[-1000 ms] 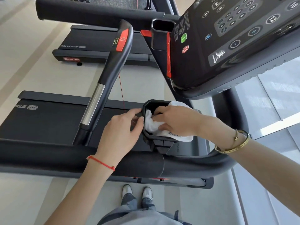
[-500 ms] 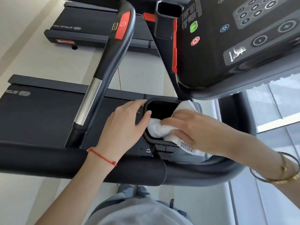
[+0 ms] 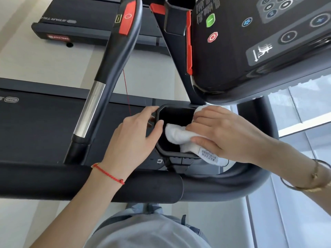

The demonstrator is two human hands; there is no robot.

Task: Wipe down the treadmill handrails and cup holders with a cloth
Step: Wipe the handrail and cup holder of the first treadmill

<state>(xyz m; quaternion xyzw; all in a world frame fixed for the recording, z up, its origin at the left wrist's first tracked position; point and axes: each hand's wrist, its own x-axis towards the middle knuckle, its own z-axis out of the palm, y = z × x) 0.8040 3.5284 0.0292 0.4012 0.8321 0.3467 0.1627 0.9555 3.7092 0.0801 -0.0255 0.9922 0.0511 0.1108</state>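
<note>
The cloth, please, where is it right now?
Head view, centre-right: the cloth is in the cup holder, gripped by the right hand, below the console.

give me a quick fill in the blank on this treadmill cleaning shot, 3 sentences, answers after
1. The right hand presses a white ____ into the cup holder.
2. The left hand steadies the cup holder by its ____ rim.
3. The left wrist wears a thin ____ string bracelet.

Missing words: cloth; left; red
</note>
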